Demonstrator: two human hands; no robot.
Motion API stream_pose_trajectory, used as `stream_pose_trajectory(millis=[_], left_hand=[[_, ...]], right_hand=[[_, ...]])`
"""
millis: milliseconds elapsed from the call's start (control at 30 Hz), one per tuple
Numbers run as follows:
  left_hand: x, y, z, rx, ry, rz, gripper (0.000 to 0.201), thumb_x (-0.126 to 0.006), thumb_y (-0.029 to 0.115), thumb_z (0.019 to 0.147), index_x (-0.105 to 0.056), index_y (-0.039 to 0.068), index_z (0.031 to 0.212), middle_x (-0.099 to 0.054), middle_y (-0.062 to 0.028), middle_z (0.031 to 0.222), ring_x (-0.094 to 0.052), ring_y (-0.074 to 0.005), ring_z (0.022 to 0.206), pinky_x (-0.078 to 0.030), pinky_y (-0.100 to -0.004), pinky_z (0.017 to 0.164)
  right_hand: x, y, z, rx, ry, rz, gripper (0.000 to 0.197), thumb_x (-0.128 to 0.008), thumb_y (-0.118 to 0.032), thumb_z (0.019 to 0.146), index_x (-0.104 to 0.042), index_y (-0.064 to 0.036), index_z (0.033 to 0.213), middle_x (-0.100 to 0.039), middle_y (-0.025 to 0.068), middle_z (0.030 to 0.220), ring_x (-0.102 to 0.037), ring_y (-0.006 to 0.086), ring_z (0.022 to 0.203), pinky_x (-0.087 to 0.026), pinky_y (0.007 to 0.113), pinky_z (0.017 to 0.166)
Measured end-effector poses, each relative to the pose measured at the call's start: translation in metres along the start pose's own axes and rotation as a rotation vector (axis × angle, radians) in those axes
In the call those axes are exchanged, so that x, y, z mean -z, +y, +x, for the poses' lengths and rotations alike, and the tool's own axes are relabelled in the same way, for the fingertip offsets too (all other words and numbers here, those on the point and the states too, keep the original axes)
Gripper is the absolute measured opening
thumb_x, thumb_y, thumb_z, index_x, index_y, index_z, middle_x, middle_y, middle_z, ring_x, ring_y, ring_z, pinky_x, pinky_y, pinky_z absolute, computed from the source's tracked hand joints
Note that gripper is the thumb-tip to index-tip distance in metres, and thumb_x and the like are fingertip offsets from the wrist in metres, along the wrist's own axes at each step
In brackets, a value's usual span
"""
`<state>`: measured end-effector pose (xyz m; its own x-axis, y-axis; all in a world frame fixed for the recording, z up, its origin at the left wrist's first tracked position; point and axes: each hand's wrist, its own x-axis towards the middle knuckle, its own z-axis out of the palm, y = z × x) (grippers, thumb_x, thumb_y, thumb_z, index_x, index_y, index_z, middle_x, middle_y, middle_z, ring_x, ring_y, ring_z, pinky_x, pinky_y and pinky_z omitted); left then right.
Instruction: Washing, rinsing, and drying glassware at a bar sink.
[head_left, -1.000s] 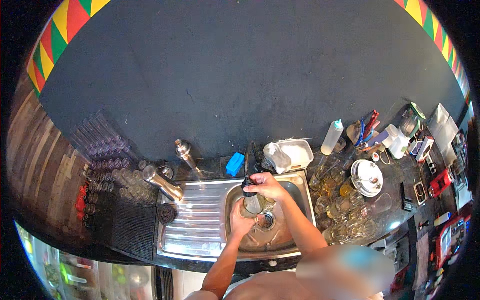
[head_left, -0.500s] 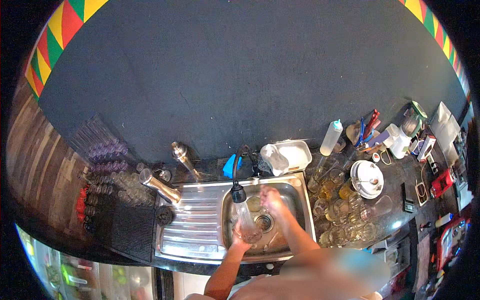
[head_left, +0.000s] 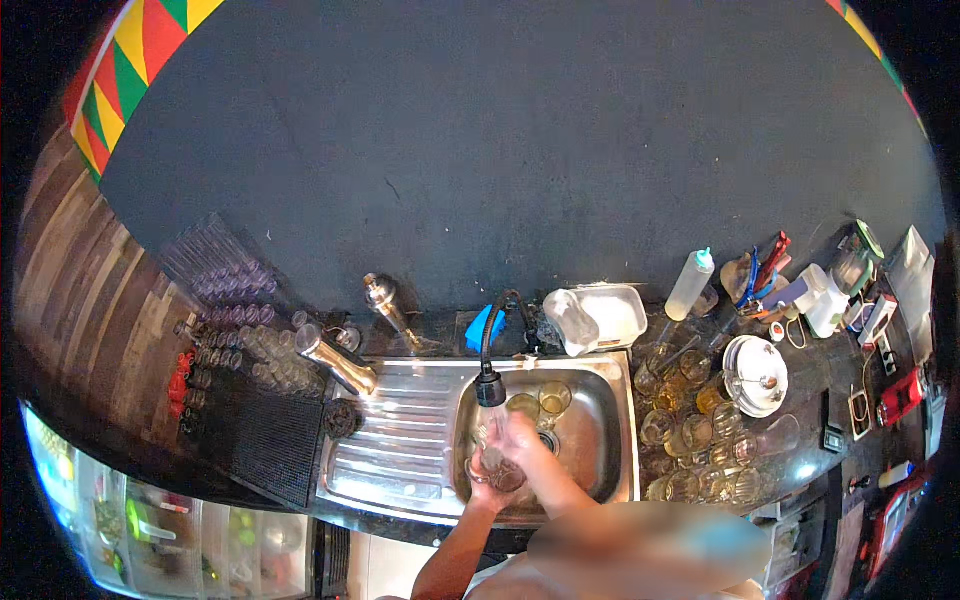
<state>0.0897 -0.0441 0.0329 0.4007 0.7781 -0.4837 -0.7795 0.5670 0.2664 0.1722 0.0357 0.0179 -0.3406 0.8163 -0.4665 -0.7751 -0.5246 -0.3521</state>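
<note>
Over the sink basin [head_left: 600, 470], my left hand [head_left: 486, 492] is closed round a clear drinking glass [head_left: 504, 474], holding it tilted under the black faucet [head_left: 490, 388]. Blurred by motion, my right hand [head_left: 516, 436] is at the upper part of the same glass, just below the spout. How its fingers are set cannot be made out. Two more glasses stand in the basin beyond my hands, one clear glass [head_left: 555, 398] and one yellowish glass [head_left: 522, 404] partly behind the right hand.
Left of the basin lies the ribbed drainboard [head_left: 400, 430], with a metal shaker [head_left: 335, 358] at its far-left corner. Several used glasses [head_left: 690, 430] crowd the right counter beside a white lidded pot [head_left: 756, 376]. A plastic tub [head_left: 620, 318] and squeeze bottle [head_left: 690, 285] stand along the wall.
My right hand has moved left and nearer, from over the basin's middle to the glass. My left hand still holds the glass under the faucet. The whole view has shifted slightly.
</note>
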Motion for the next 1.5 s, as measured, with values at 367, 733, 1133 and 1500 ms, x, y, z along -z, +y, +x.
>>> stream_pose_trajectory(millis=[367, 733, 1133, 1500], left_hand=[[-0.01, 0.004, 0.038, -0.064, -0.231, -0.439, 0.075, -0.058, 0.064, 0.067, -0.049, 0.002, 0.108, -0.056, -0.0142, 0.102, -0.054, -0.0302, 0.097, -0.044, -0.0442, 0.085], [0.003, 0.012, 0.009, -0.041, 0.074, 0.078, 0.069, -0.05, 0.064, 0.072, -0.045, 0.012, 0.116, -0.055, -0.0117, 0.101, -0.055, -0.0302, 0.09, -0.046, -0.0493, 0.077], [0.057, 0.05, 0.011, 0.255, -0.038, 0.118, 0.064, -0.049, 0.059, 0.075, -0.047, 0.01, 0.116, -0.054, -0.0145, 0.11, -0.052, -0.0326, 0.103, -0.04, -0.0517, 0.087], [0.06, 0.072, 0.0, 0.463, 0.093, 0.047, 0.055, -0.06, 0.05, 0.074, -0.049, 0.004, 0.101, -0.057, -0.0171, 0.092, -0.056, -0.0366, 0.087, -0.045, -0.0537, 0.079]], right_hand=[[0.015, -0.089, 0.04, 1.161, 0.747, -1.68, 0.026, -0.07, -0.014, 0.059, -0.053, -0.0093, 0.078, -0.053, 0.0064, 0.075, -0.052, 0.0239, 0.076, -0.039, 0.038, 0.068], [0.026, -0.106, 0.077, 1.286, 0.602, -2.04, 0.024, -0.072, -0.026, 0.054, -0.058, -0.0103, 0.066, -0.049, 0.0056, 0.081, -0.047, 0.0249, 0.088, -0.037, 0.042, 0.077], [0.026, -0.087, 0.085, 1.512, 0.931, -1.773, 0.025, -0.068, -0.032, 0.06, -0.061, -0.008, 0.065, -0.051, 0.0047, 0.072, -0.047, 0.0265, 0.08, -0.034, 0.044, 0.078], [0.017, -0.085, 0.081, 0.804, 1.155, -0.874, 0.041, -0.067, -0.043, 0.068, -0.068, -0.0072, 0.087, -0.065, 0.0136, 0.086, -0.059, 0.0296, 0.078, -0.044, 0.038, 0.075]])
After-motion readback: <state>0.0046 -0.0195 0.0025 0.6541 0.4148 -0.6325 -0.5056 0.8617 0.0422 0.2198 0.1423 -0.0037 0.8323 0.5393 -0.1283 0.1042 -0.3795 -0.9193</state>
